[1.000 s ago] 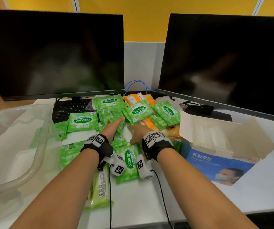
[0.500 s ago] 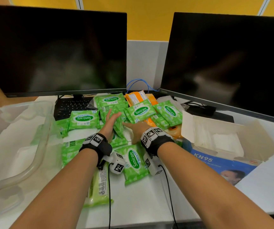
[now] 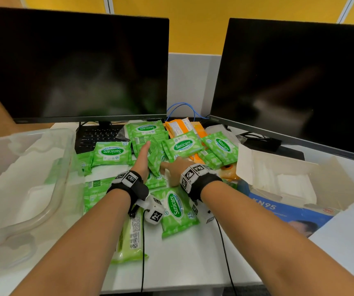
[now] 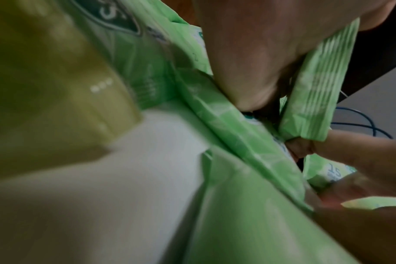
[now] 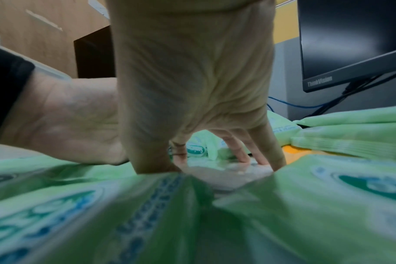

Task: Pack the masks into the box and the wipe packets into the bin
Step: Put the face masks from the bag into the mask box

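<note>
Several green Sanicare wipe packets (image 3: pixel 112 151) lie heaped on the white desk between the monitors. My left hand (image 3: pixel 143 159) has straight fingers and props one green packet (image 3: pixel 155 160) up on its edge; that packet (image 4: pixel 317 89) stands beside my palm. My right hand (image 3: pixel 176 169) arches just to its right. Its thumb and fingertips (image 5: pixel 244 157) rest on a pale flat item (image 5: pixel 226 171) under the heap, which may be a wrapped mask. The clear bin (image 3: pixel 50 201) stands at the left. The open KN95 box (image 3: pixel 278 208) at the right holds white masks (image 3: pixel 289 182).
Two dark monitors stand at the back, with a black keyboard (image 3: pixel 99 135) under the left one. Orange packets (image 3: pixel 180 127) lie behind the heap, and a long pale green pack (image 3: pixel 129 238) lies under my left forearm. Wrist cables hang over the front edge.
My left hand went from lying flat on the heap to standing on edge, and it tipped a green packet upright. My right hand has stayed on the same spot.
</note>
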Available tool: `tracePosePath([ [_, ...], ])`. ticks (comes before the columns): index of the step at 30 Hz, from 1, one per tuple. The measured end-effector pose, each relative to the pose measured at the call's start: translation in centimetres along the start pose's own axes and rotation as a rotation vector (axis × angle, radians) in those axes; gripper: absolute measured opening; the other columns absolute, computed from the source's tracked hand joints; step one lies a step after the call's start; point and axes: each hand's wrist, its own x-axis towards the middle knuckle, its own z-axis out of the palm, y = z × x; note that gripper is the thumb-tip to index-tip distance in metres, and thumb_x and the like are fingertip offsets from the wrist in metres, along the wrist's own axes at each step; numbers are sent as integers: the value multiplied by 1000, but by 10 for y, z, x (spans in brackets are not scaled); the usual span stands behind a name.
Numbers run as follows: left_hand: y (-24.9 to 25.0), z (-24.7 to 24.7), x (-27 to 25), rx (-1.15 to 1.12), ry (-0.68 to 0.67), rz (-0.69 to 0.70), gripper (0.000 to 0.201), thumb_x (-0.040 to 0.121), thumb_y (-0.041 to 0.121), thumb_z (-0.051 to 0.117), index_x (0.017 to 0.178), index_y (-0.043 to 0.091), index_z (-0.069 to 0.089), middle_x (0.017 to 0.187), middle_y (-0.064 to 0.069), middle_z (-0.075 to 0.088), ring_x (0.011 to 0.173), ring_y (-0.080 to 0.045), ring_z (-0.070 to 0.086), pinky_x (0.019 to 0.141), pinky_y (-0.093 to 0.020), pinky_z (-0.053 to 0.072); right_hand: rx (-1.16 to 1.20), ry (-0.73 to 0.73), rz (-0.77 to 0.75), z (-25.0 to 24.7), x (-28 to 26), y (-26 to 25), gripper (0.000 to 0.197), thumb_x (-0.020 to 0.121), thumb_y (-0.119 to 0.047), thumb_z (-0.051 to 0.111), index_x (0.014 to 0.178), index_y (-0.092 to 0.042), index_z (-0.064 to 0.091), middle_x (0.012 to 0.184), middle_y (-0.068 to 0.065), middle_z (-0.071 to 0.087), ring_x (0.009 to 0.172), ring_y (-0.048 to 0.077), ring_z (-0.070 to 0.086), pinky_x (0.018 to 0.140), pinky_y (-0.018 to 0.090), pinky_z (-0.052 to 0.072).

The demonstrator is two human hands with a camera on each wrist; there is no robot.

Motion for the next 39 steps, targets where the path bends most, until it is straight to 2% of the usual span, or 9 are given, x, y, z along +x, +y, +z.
tracePosePath([
  [3,22,18,-46,11,-6,-1,98,61,79,61,142,28,41,146,-4,45,135,-24,42,114,-47,27,77,61,33,-3,-9,-5,49,79,-33,62,122,-25,40,89,10,42,67,27,52,52,28,47],
  [6,37,27,-76,14,13,44,63,87,54,47,138,15,48,137,-8,54,129,-22,48,115,-41,28,178,94,24,-3,-8,2,49,76,-18,66,117,-19,39,87,11,56,74,28,61,63,36,58],
  [11,16,10,-38,144,2,4,86,65,67,63,136,20,50,144,-7,48,131,-26,46,113,-46,32,382,263,43,6,-5,21,63,78,5,58,130,-21,33,74,5,54,63,21,54,47,28,42],
  [15,28,23,-70,312,132,9,93,61,55,67,140,13,43,142,-7,46,127,-29,47,108,-48,37,480,571,136,-3,-12,24,35,88,0,47,122,-9,49,99,15,64,86,32,62,61,31,42],
  [21,38,40,-89,400,158,155,87,76,40,74,144,14,28,144,-9,41,127,-28,46,107,-41,38,973,983,159,-48,-45,29,27,94,-16,49,120,-10,48,107,17,63,97,34,59,80,40,51],
  [25,75,65,-111,427,267,494,53,94,31,54,140,11,37,142,-7,42,131,-21,41,111,-38,33,1077,1020,102,-59,-77,46,23,95,-14,49,117,-7,48,106,10,61,90,23,53,69,22,34],
  [28,104,100,-136,340,15,529,28,97,26,47,119,13,57,118,-3,57,109,-18,54,99,-40,42,1153,1050,71,-60,-103,59,22,95,-16,49,116,-10,48,100,1,58,89,17,53,73,23,37],
  [33,114,156,-169,386,-177,596,25,95,6,49,119,9,48,109,-11,60,97,-21,59,86,-40,51,1132,1003,68,-62,-153,90,35,90,-23,58,122,-18,45,107,-6,57,103,17,58,86,39,52],
  [39,99,209,-194,452,-393,697,21,94,2,45,97,22,48,96,-6,60,84,-17,56,74,-32,47,1018,1045,159,-64,-217,139,39,83,-24,69,117,-27,51,99,-5,57,86,8,57,67,23,51],
])
